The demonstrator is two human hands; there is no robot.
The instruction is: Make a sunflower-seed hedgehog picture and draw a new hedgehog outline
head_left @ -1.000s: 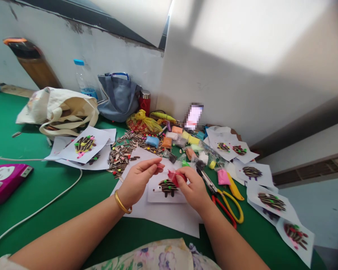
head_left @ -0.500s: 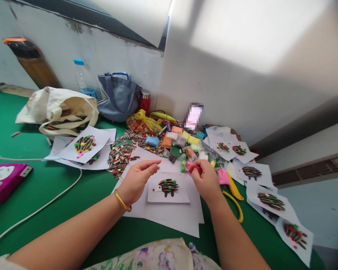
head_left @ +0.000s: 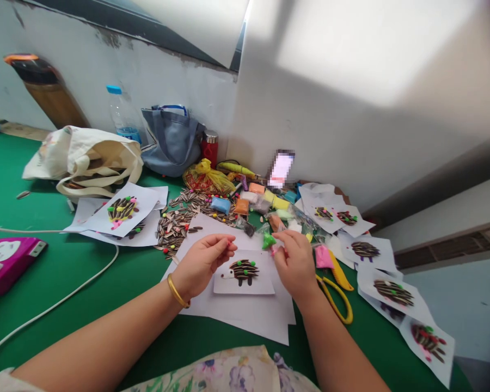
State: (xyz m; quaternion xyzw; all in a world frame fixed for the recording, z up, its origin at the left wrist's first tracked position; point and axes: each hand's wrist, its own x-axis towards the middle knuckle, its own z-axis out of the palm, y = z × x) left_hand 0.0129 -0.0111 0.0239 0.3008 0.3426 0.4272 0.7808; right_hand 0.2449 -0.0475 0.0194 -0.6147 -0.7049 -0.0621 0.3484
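A small white card with a hedgehog made of sunflower seeds and coloured clay dots [head_left: 244, 271] lies on white paper sheets [head_left: 245, 310] between my hands. My left hand [head_left: 202, 263] hovers over the card's left edge, its thumb and fingertips pinched on a tiny red bit of clay. My right hand [head_left: 294, 261] is curled at the card's right edge, fingers closed on a small bag of red clay that barely shows. A green clay bag [head_left: 268, 240] lies just beyond its fingertips.
Sunflower seeds [head_left: 175, 223] are heaped behind the paper. Coloured clay bags [head_left: 261, 204] and yellow-handled scissors [head_left: 335, 294] lie to the right, with several finished hedgehog cards [head_left: 392, 291]. More cards [head_left: 122, 212], a canvas bag [head_left: 85, 158], a white cable [head_left: 65, 299] and a pink device [head_left: 8, 261] are on the left.
My right hand carried the red clay bag from the card out to the right, then drew back a little and closed over it. My left hand stayed pinched above the card.
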